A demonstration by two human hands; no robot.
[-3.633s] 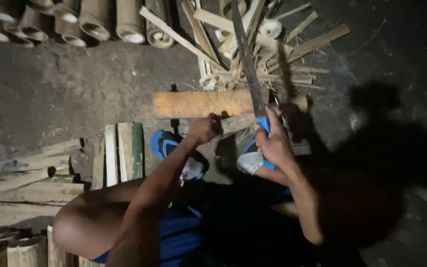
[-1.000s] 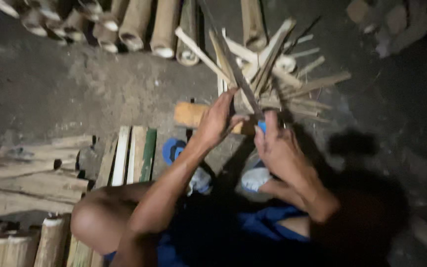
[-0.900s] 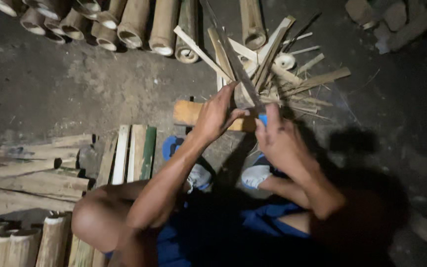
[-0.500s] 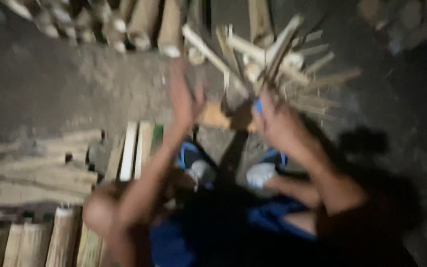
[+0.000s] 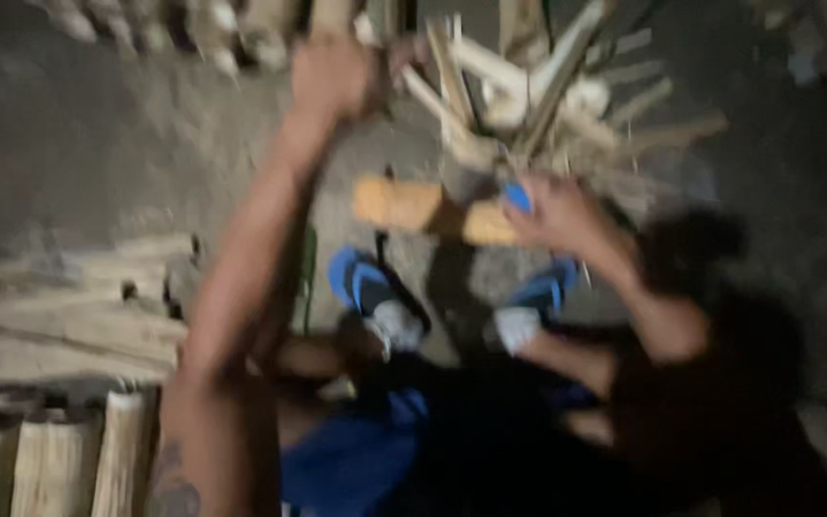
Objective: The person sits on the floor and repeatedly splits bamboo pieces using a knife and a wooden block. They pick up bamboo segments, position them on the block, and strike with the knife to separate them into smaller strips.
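Observation:
The view is blurred by motion. My left hand [image 5: 332, 78] is stretched far forward, at the row of cut bamboo tubes [image 5: 232, 29] along the top; whether it grips one I cannot tell. My right hand [image 5: 557, 213] stays low over the wooden block [image 5: 399, 203] and is closed on the blue handle [image 5: 519, 196] of a long dark blade [image 5: 567, 91]. The blade points away from me into the heap of split bamboo strips [image 5: 528, 86].
I am squatting on a dirt floor with blue sandals [image 5: 361, 282] on my feet. Flat bamboo slats [image 5: 69, 306] lie at the left, with upright bamboo sections [image 5: 50, 460] at the lower left. Dark ground lies to the right.
My left hand has left the block and swung up and forward to the bamboo tubes. My right hand keeps the blade by the block. The camera has shifted.

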